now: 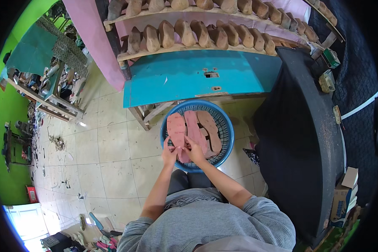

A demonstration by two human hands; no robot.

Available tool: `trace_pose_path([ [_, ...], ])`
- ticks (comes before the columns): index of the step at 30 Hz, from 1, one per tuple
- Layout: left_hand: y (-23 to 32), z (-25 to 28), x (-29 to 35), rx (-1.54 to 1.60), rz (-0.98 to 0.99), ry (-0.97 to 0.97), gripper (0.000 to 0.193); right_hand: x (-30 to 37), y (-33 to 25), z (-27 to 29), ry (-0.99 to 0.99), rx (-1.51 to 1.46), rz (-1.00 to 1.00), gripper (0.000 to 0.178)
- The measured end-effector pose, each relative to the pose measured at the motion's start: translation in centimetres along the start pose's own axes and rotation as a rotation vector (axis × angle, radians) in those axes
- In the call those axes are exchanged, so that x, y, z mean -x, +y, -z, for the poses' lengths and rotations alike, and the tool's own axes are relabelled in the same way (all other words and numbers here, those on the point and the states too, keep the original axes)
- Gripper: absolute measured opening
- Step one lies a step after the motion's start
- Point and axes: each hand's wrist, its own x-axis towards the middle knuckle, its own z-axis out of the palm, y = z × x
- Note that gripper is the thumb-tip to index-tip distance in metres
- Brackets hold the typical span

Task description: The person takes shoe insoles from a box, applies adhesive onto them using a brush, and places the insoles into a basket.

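Tiled floor (113, 143): pink sole (176, 124) in both hands over blue basket (230, 138)

Left hand (169, 156) and right hand (195, 152) nearly meet, pinching the sole's six-o'clock end, at the basket's nine-o'clock side. More soles (192, 127) lie toward three. A turquoise table (172, 80) stands at twelve; black cloth (287, 126) hangs at three.

near are one bare left hand (169, 155), one bare right hand (195, 153), one round blue plastic basket (229, 145) and at least three flat sole-shaped pieces (176, 124), two pink, one brown. far off are two turquoise-topped wooden tables (168, 80) and over ten brown wooden shoe lasts (185, 32).
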Motion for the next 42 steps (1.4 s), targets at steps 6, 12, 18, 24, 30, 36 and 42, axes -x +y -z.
trace_pose_path([
  [6, 0.2, -1.0, -1.8, -0.243, -0.118, 0.063, 0.074, -1.7, 2.3, -0.5, -0.026, 0.036, 0.037, 0.049],
  [12, -0.5, -1.3, -2.1, -0.362, -0.029, 0.068, 0.070, -1.3, 2.5, -0.9, -0.028, 0.239, 0.227, 0.040],
  [18, 1.0, -0.7, -1.0, -0.480, -0.222, 0.159, 0.064, -0.6, -1.1, 1.5, 0.008, 0.232, 0.226, 0.029],
  [24, 9.6, 3.7, 3.6, -0.313, -0.273, 0.142, 0.022, 2.0, -10.2, 8.3, 0.175, 0.160, 0.275, 0.014],
  [30, 17.2, 6.6, 7.8, -0.188, -0.350, -0.026, 0.016, 5.8, -16.2, 14.4, 0.363, 0.126, 0.291, 0.012],
  [36, 20.3, 7.4, 9.3, -0.202, -0.523, -0.170, 0.013, 12.4, -19.9, 16.6, 0.649, 0.170, 0.240, 0.012],
  [42, 21.8, 3.3, 11.5, -0.256, -0.580, -0.494, 0.011, 19.9, -22.4, 19.2, 0.854, 0.259, 0.165, 0.012],
])
